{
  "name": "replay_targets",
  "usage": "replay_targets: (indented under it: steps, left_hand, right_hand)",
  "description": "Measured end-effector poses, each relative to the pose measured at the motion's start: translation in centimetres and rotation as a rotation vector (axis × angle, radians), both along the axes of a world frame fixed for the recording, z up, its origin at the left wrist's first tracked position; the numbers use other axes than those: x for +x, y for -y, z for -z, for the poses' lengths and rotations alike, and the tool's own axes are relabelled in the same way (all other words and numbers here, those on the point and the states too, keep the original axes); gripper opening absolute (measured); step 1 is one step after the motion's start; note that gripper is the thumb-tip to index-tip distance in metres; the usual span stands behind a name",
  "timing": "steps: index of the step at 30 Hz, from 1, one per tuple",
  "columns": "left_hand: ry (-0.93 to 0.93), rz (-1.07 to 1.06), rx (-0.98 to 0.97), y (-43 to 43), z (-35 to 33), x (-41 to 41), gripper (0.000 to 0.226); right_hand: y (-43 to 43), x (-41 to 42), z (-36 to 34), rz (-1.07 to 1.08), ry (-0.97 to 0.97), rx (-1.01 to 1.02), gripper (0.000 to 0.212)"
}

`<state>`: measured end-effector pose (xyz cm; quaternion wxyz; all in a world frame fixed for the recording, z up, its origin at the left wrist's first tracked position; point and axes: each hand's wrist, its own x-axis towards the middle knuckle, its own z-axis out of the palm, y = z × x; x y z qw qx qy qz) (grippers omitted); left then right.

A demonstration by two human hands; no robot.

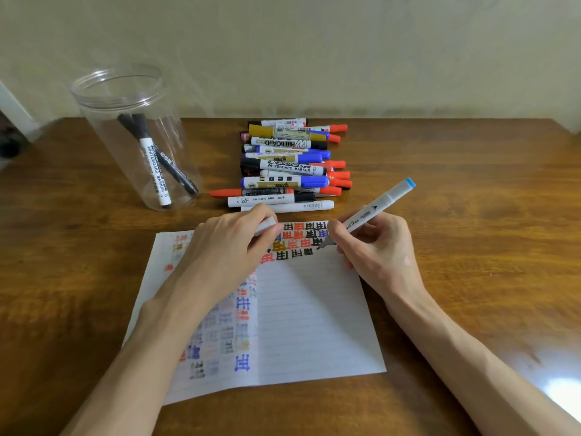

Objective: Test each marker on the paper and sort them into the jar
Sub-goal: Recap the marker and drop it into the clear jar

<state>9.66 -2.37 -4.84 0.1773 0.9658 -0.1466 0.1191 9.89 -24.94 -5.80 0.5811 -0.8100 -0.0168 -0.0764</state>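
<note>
Right hand pinches a white blue-ended marker, tip on the lined white paper near its 12 o'clock edge. Left hand grips a white cap. Fresh ink could easily smear under that left palm. Clear plastic jar sits at 10 o'clock.

Brown wooden worktop. Directly on it: clear jar at far left, marker pile in the middle, lined paper nearest.

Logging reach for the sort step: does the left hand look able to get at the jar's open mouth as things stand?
Probably yes. The jar stands lidless, left of the paper, with nothing between it and the left hand. That hand's grip is on a white cap, though.
</note>
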Motion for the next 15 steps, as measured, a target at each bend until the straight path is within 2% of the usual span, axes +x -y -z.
replay_targets:
  steps: [7,15]
  left_hand:
    - [-0.005,-0.007,0.014,0.11,0.07,0.08,0.018]
    - [-0.018,-0.016,0.013,0.01,0.04,0.08,0.021]
  right_hand:
    - [-0.06,-0.04,0.03,-0.023,0.012,-0.033,0.012]
    - [-0.03,-0.01,0.18,0.02,0.047,-0.048,0.011]
